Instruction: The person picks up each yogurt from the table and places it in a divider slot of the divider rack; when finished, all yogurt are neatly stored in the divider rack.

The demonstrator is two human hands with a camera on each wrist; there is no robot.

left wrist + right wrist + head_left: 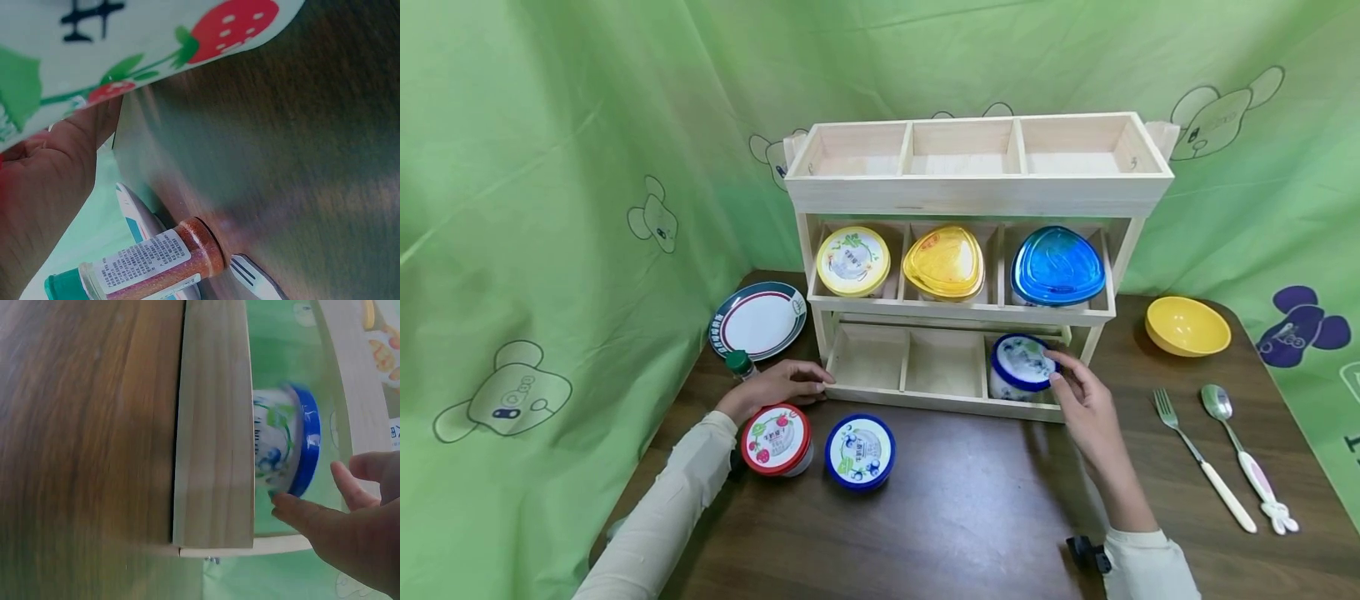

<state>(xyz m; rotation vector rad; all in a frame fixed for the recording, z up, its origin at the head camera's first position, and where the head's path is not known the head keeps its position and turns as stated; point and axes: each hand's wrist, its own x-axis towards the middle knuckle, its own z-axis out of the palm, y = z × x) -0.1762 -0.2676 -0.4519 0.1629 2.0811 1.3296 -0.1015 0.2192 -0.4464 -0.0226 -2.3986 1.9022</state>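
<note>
A blue-lidded tub stands in the bottom right compartment of the wooden shelf. My right hand is at the right edge of its lid. In the right wrist view, the fingers of my right hand are spread, with one fingertip by the rim of the blue-lidded tub. My left hand touches the shelf's front left corner with extended fingers. Just in front of that hand are a red-lidded tub and another blue-lidded tub on the table.
The middle tier holds a yellow round tub, a yellow triangular tub and a blue triangular tub. A plate and green-capped seasoning bottle lie left. A bowl, fork and spoon lie right.
</note>
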